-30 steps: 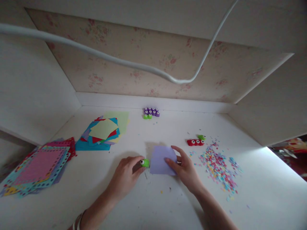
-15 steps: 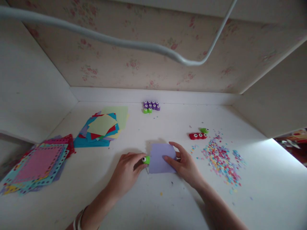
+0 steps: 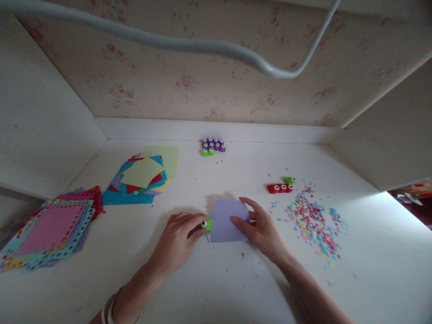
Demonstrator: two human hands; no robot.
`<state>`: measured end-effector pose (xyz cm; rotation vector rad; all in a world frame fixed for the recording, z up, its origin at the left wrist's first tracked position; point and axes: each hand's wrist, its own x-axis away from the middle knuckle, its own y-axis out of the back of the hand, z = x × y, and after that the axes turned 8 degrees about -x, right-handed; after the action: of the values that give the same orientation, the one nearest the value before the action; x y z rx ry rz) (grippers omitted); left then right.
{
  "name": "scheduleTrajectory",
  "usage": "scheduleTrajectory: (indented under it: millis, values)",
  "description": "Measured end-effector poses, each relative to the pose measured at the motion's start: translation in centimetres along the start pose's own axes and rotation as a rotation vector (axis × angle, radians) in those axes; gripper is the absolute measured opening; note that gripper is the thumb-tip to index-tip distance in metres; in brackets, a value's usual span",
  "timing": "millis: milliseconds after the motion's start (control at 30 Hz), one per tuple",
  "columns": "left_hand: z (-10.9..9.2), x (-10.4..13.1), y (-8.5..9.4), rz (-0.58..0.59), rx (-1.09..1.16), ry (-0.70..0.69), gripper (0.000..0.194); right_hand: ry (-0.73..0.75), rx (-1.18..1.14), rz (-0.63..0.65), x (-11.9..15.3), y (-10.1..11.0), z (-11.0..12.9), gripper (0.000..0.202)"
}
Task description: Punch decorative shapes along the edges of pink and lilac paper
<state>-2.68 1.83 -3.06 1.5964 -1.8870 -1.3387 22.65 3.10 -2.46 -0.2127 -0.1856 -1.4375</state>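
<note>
Between the thumb and fingers of my left hand [image 3: 184, 234] is a small green craft punch [image 3: 207, 224] with a white, eye-like button. The punch sits against the left edge of a purple paper square [image 3: 227, 222]; how far the paper goes into its slot is hidden. My right hand [image 3: 261, 227] grips the paper by its right side, thumb on top and the other fingers behind or at the edge. Farther right lie several red craft punches [image 3: 280, 188] in a row, with another green punch [image 3: 289, 180] behind them.
Punched-out confetti [image 3: 313, 220] is scattered at the right. Purple punches [image 3: 217, 145] stand near the back wall with two green ones in front. Coloured plain sheets [image 3: 143, 173] are piled at the left, beside a stack of hole-edged sheets [image 3: 50, 227]. A white cable [image 3: 202, 47] hangs across the top.
The view has tilted slightly. Both hands keep their holds on the punch and the purple paper, and the punch appears slightly more covered by the paper's left edge.
</note>
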Motion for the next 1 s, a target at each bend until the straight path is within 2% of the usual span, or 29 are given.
scheduleTrajectory:
  millis: [267, 400, 467, 600, 700, 800, 1000]
  values:
    - [0.1, -0.1, 0.0, 0.012, -0.011, -0.008, 0.028, 0.001, 0.018, 0.032, 0.1, -0.2, 0.1, 0.064]
    - [0.0, -0.1, 0.1, 0.029, -0.029, -0.043, 0.035, 0.076, 0.24, 0.034, 0.4, -0.5, 0.0, 0.06]
    - [-0.2, 0.0, 0.2, 0.027, -0.039, -0.05, 0.036, 0.176, 0.452, 0.003, 0.7, -0.5, 0.1, 0.059]
    - [-0.6, 0.3, 0.4, 0.015, -0.067, -0.027, 0.035, 0.519, 0.789, -0.054, 1.4, -0.3, 0.6, 0.06]
    - [-0.7, 0.4, 0.6, 0.034, -0.092, -0.024, 0.029, 0.645, 0.932, 0.04, 1.6, -0.2, 0.8, 0.048]
    - [-0.9, 0.3, 0.8, 0.049, -0.095, -0.035, 0.023, 0.645, 1.021, 0.173, 1.5, -0.4, 0.6, 0.04]
    - [-1.0, 0.1, 0.9, 0.071, -0.095, -0.019, 0.022, 0.593, 1.086, 0.237, 1.1, -0.5, 0.5, 0.038]
